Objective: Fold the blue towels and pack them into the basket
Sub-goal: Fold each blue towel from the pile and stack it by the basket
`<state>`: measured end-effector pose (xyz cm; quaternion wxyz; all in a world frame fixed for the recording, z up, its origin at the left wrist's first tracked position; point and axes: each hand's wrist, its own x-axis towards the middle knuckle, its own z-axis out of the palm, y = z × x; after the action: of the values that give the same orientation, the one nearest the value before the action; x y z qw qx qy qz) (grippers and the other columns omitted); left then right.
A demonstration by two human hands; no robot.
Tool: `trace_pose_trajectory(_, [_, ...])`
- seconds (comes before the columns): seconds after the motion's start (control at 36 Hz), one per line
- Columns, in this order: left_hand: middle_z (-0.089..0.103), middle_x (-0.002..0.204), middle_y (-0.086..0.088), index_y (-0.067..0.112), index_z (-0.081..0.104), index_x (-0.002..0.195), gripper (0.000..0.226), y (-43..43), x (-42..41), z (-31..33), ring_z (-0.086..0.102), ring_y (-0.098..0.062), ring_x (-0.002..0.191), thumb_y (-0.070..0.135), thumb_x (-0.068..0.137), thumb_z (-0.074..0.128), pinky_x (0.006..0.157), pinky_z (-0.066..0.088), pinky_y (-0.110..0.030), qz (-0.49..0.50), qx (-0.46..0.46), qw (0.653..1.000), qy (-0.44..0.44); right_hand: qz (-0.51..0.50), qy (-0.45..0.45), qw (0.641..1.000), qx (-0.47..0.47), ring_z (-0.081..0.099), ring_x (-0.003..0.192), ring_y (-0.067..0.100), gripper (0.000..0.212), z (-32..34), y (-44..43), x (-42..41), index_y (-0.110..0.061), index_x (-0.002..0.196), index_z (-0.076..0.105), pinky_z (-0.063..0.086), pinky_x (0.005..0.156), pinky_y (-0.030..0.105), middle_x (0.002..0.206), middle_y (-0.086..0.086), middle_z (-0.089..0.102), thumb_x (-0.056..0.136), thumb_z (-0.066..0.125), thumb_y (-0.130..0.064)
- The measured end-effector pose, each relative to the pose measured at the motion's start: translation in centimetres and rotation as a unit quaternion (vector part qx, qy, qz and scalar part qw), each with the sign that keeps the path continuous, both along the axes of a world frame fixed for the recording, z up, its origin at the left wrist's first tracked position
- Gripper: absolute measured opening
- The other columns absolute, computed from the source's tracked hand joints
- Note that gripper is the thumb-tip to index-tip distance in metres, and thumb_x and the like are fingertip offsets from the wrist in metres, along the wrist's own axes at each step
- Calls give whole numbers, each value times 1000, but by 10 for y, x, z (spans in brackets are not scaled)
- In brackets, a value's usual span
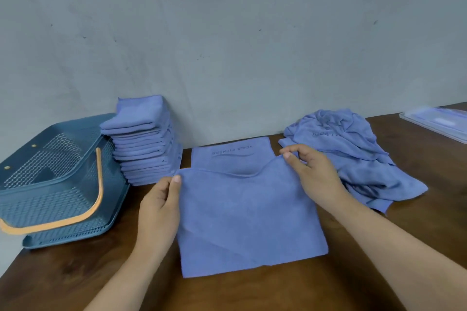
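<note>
Fold step under way: towel (250, 212) flat on bench (379, 247), both hands pinching near edge corners — left hand (159, 212), right hand (313, 174). Next (likely): carry edge to far hem, align. Basket (58, 184) at left, apparently unpacked.

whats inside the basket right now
No towels show inside the basket, only its mesh floor and walls. The near inner corner is hidden by its own wall. The folded stack stands outside, beside it.

Two hands (158, 207) (310, 171), one basket (75, 207), one spread towel (247, 217), one folded stack (146, 144), one crumpled heap (353, 149).
</note>
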<state>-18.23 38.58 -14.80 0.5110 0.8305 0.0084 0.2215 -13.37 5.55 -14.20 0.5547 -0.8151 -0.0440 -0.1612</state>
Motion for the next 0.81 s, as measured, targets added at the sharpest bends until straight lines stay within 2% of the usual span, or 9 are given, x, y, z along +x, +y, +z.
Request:
trace_pose_trajectory(0.08, [52,66,-10,6,51,78,54,2,54,-2,43,-13,60,49,110,47,59,33,-37,28,43,998,26,-18,-24,999,-29,68,96,0,12,-2,5,51,-36,103,73,50,84,24,102,-23,74,106,63,-30])
trace_pose_trajectory(0.14, [63,73,-5,11,58,83,48,8,90,-8,56,-14,68,50,109,46,62,40,-38,37,84,994,56,-33,-28,996,-73,67,97,0,12,-8,6,86,-35,108,72,53,87,27,101,-21,74,106,61,-31])
trace_pose_trajectory(0.19, [71,93,6,22,65,105,35,10,116,-15,67,-17,92,50,109,45,74,48,-38,42,104,989,97,-43,-15,989,-143,68,101,10,19,-18,8,111,-35,123,66,56,90,40,108,-13,72,107,58,-36])
trace_pose_trajectory(0.28, [63,127,-2,16,52,142,40,2,137,-28,59,-24,119,40,109,50,96,47,-41,43,182,979,86,-55,7,953,-298,60,117,34,43,-37,20,133,-24,147,51,52,98,50,137,6,59,106,56,-36])
trace_pose_trajectory(0.36, [61,136,-5,15,56,141,38,-21,135,-36,54,-31,124,34,108,51,104,46,-47,15,297,955,-7,-20,-44,919,-391,58,121,33,46,-52,40,131,-23,144,55,50,98,49,138,3,58,100,56,-37])
trace_pose_trajectory(0.44, [59,145,3,24,56,143,56,-41,131,-49,52,-23,135,57,105,32,112,42,-44,-63,365,929,17,57,-28,908,-413,53,135,22,53,-65,57,118,-30,146,54,45,107,45,147,-6,56,98,43,-51])
trace_pose_trajectory(0.53, [23,173,8,35,30,163,68,-48,127,-73,14,-16,162,69,105,23,131,12,-41,-138,432,884,114,109,45,872,-476,20,160,19,66,-85,60,104,-40,163,29,19,128,46,173,-8,23,104,32,-68])
trace_pose_trajectory(0.61, [-14,175,16,43,0,168,72,-46,115,-84,-18,-10,161,73,104,17,132,-8,-44,-169,444,863,174,140,97,851,-497,-13,162,14,73,-93,54,93,-47,166,-1,-4,131,48,175,-14,-13,101,15,-77])
trace_pose_trajectory(0.81, [-22,173,16,47,-9,166,74,-44,72,-85,-26,-9,158,77,103,14,131,-11,-44,-178,467,848,179,144,111,843,-506,-22,160,11,75,-90,49,45,-48,165,-9,-9,131,48,173,-15,-21,100,12,-80])
